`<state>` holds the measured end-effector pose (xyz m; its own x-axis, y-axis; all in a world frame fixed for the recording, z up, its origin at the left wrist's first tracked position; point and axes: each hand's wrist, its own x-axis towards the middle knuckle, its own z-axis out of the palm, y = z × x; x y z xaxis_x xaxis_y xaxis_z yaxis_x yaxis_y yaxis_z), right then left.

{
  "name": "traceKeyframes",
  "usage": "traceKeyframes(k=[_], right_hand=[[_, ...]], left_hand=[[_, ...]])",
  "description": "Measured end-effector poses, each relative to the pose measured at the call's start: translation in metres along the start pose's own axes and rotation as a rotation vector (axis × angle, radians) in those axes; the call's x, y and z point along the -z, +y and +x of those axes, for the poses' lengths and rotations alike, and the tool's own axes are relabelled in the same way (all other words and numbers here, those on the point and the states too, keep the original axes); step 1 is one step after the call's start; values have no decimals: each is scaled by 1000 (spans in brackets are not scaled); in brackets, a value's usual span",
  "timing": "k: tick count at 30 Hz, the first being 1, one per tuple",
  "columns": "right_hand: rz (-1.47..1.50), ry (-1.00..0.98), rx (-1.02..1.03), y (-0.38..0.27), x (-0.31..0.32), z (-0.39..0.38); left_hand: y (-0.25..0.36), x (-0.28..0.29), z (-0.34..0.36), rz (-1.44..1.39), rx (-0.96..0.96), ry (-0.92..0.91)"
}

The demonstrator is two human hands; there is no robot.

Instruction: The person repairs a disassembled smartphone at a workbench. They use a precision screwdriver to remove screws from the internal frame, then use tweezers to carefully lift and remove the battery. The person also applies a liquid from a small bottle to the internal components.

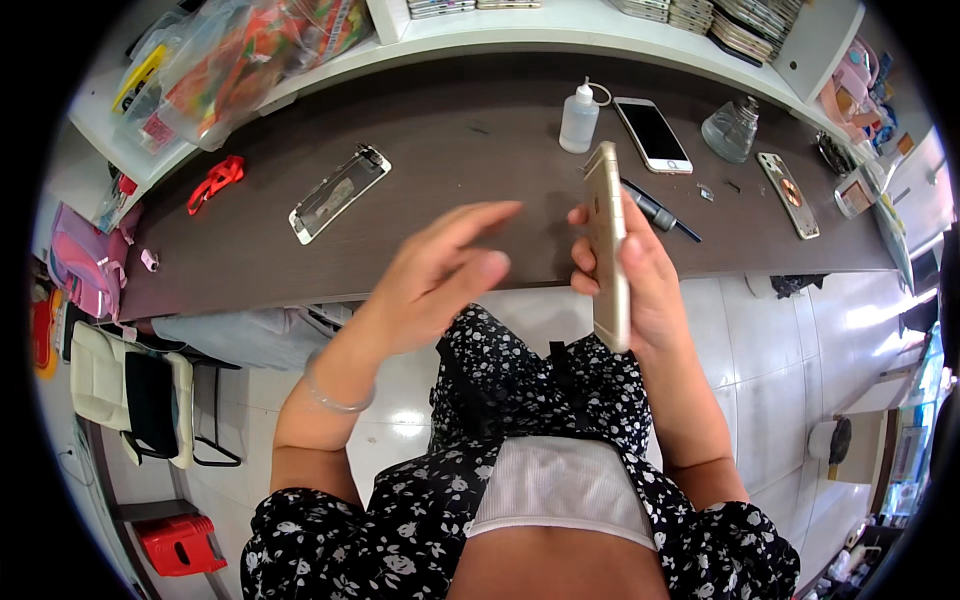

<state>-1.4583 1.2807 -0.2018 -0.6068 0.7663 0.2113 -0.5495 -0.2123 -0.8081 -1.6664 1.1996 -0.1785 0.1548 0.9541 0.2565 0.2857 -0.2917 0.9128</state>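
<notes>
A gold smartphone (606, 250) stands on edge in my right hand (645, 265), its thin side toward me and the fingers wrapped round it. Off to its left, my left hand (440, 265) hovers over the table's front edge, fingers apart and holding nothing. Just past the right hand, a dark pen-like tool (655, 212) lies on the table, partly hidden by the hand. Beyond it rests a white-framed smartphone (652, 135) with a dark screen. A detached phone screen assembly (340, 195) lies at the left, its inner side up.
On the dark table (450, 130) stand a clear squeeze bottle (579, 120) and a glass bottle (732, 130). An opened phone housing (788, 195) lies at the right, small parts (706, 192) nearby. A red strap (215, 185) is at the left. Shelving (560, 35) borders the back.
</notes>
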Motion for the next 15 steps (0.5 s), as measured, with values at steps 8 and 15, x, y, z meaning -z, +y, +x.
traceKeyframes(k=[8,15], right_hand=[[-229,38,137,-9,-3,13],[-293,-86,246,-17,5,11]], left_hand=[[-14,-33,38,-614,141,-139],[-18,-31,36,-616,43,-130]])
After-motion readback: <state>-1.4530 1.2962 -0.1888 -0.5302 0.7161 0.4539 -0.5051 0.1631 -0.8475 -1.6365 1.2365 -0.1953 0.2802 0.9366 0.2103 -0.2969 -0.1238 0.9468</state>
